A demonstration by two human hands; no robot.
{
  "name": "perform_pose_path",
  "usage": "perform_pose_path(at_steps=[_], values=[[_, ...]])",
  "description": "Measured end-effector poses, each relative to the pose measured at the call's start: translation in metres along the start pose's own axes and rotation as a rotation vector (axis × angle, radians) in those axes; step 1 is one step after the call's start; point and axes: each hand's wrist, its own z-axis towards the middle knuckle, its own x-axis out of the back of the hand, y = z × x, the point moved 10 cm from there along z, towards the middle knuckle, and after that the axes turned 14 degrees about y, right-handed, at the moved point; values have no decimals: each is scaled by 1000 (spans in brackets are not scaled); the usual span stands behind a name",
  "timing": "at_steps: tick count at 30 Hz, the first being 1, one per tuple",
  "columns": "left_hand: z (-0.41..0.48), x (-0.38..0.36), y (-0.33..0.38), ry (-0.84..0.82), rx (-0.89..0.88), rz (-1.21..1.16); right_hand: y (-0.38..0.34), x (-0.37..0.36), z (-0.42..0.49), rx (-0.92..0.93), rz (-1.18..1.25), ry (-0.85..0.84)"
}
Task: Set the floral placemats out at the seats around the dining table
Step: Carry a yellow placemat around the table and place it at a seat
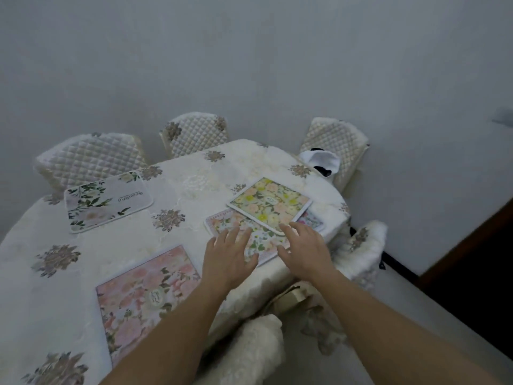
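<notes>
Pink placemat (147, 298): flat on the dining table (194, 179), nearest edge.
Left hand (226, 259): fingers spread, gripping nothing, over the near corner of the mixed-flower placemat (238, 229).
Right hand (302, 245): fingers spread, empty, at the yellow placemat (269, 204) edge.
Yellow placemat: overlapping the mixed-flower one.
White leafy placemat (108, 201): far left, before a quilted chair (88, 159).
</notes>
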Motion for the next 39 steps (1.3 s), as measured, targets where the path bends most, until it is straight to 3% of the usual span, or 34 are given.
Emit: perform_pose_path(at_steps=[15,23,29,39], values=[[69,-50,290,-34,-338,-111,282,84,-82,-385,-113,67],[130,-89,428,-6,-366,-105,456,99,-100,-506,-145,75],[153,-113,441,-45,-295,-53,498,79,-67,-452,-105,43],[201,-149,343,-124,-42,39,461,10,52,-249,46,-15]])
